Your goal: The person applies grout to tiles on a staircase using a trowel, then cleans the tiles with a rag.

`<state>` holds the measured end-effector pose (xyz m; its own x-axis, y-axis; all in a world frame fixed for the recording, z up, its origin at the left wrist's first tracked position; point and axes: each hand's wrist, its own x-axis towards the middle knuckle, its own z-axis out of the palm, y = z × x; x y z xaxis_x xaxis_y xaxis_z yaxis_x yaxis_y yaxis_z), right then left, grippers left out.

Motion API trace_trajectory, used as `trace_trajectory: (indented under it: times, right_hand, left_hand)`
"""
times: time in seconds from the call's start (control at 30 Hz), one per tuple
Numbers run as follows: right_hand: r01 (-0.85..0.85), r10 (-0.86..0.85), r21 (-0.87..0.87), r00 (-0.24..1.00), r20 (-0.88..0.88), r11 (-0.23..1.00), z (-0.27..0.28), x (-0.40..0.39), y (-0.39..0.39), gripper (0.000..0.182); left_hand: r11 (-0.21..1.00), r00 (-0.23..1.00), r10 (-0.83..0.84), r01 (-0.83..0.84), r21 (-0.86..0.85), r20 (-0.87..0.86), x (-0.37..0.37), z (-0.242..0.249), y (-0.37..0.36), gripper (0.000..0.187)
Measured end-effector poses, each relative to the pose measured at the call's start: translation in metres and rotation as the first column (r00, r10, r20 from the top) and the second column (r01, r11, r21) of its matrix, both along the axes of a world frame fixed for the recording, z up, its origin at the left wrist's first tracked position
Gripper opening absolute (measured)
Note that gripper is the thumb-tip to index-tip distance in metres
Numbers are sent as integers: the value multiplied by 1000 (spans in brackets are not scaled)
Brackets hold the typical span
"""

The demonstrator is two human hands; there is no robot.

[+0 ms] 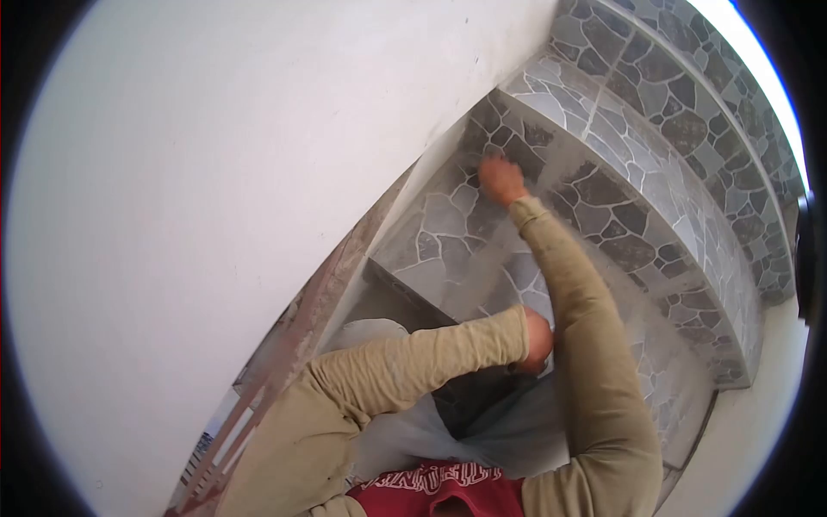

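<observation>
My right hand (pixel 501 179) reaches up to the stone-patterned riser (pixel 607 198) of a step, close to where it meets the white wall. Its fingers look curled in, slightly blurred, and whatever they hold is hidden. My left hand (pixel 538 336) is low over the tread (pixel 444 246), beside my right sleeve. That hand's fingers point down and away, out of sight, with a small pale patch just below them. Grey stone shapes with light joints cover the steps, and hazy grey smears lie over parts of the tread and riser.
A white wall (pixel 215 146) fills the left side. Curved steps (pixel 680 121) rise to the upper right. A reddish-brown railing (pixel 250 422) runs at lower left. My knees, in greyish trousers (pixel 413 435), are bent beneath me. A dark object (pixel 806 258) shows at the right edge.
</observation>
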<state>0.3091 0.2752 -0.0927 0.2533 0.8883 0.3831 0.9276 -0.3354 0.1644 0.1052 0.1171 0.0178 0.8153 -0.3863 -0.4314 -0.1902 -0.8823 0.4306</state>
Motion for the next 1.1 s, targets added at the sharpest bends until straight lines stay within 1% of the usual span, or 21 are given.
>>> trace_trajectory:
  times: [0.03, 0.07, 0.13, 0.2, 0.23, 0.3, 0.4, 0.5, 0.53, 0.57, 0.6, 0.63, 0.67, 0.7, 0.73, 0.77, 0.83, 0.93, 1.0, 1.07, 1.1]
  right_hand:
    - [-20, 20, -2, 1000, 14, 1000, 2, -4, -3, 17]
    - [-60, 56, -49, 996, -71, 997, 5, -9, -1, 17]
    - [-128, 112, -103, 982, -153, 986, 16, -14, 9, 17]
    - [54, -78, -91, 954, -291, 994, 34, -3, 15, 19]
    - [52, -75, -87, 956, -283, 995, 34, -3, 20, 19]
    - [31, -41, -43, 961, -274, 999, 23, -10, 27, 16]
    - [-98, 107, 53, 969, -221, 994, 10, -26, 37, 17]
    - [-102, 94, -11, 949, -302, 995, 27, -17, 36, 20]
    - [-112, 119, 42, 952, -283, 993, 30, -11, 33, 20]
    - [-104, 112, 44, 952, -284, 994, 27, -13, 32, 20]
    - [-63, 68, 25, 951, -303, 998, 22, -20, 32, 19]
    - [-23, 24, 8, 945, -325, 1000, 15, -32, 31, 18]
    - [-95, 103, 41, 943, -316, 995, 14, -54, 27, 16]
    - [-164, 177, 66, 935, -308, 984, 11, -80, 18, 16]
    - [-299, 348, 203, 893, -285, 933, -8, -98, 6, 19]
    - [-399, 487, 313, 825, -288, 862, -3, -125, -12, 19]
    - [-505, 482, 54, 777, -404, 861, 14, -165, -35, 15]
    - [-514, 470, -65, 822, -321, 855, 43, -168, -48, 10]
    - [-330, 282, -164, 924, -260, 930, 66, -128, -34, 10]
    - [-325, 333, 76, 933, -135, 943, 26, -47, -4, 9]
    - [-303, 314, 98, 939, -140, 948, 27, -22, 1, 8]
  left_hand:
    - [996, 996, -81, 83, -40, 45, -3, -2, -7, 31]
    - [984, 983, -161, 167, -68, 90, -6, -6, -12, 29]
    - [986, 980, -166, 167, -4, 107, -7, -46, -38, 29]
    - [987, 979, -149, 139, 77, 140, -16, -46, -44, 28]
    - [987, 978, -147, 136, 82, 148, -13, -43, -42, 28]
    - [959, 958, -281, 279, 48, 61, -7, -38, -41, 28]
    - [954, 955, -294, 291, 70, 35, 7, -31, -33, 27]
    - [942, 943, -329, 332, 54, -56, 7, -29, -35, 27]
    - [938, 926, -338, 346, 24, -168, 6, -12, -26, 39]
    - [935, 923, -344, 354, 26, -171, 18, -25, -57, 39]
    - [794, 899, -197, 380, 474, -391, 39, -51, -112, 39]
    - [645, 888, -76, 390, 657, -453, 44, -67, -114, 39]
    - [438, 859, 42, 443, 782, -510, 50, -83, -115, 40]
    - [787, 895, -251, 411, 460, -369, 46, -87, -76, 39]
    - [906, 902, -422, 423, -5, -92, 37, -89, -56, 39]
    - [899, 895, -437, 438, -10, -88, 29, -87, -58, 39]
    - [884, 883, -463, 466, 36, -74, 21, -80, -65, 36]
    - [894, 898, -435, 439, 86, -66, 8, -75, -73, 33]
    - [904, 906, -419, 422, 67, -54, 9, -75, -77, 32]
    - [904, 906, -423, 424, 60, -32, 14, -75, -83, 31]
    - [901, 904, -427, 428, 66, -27, 15, -75, -85, 30]
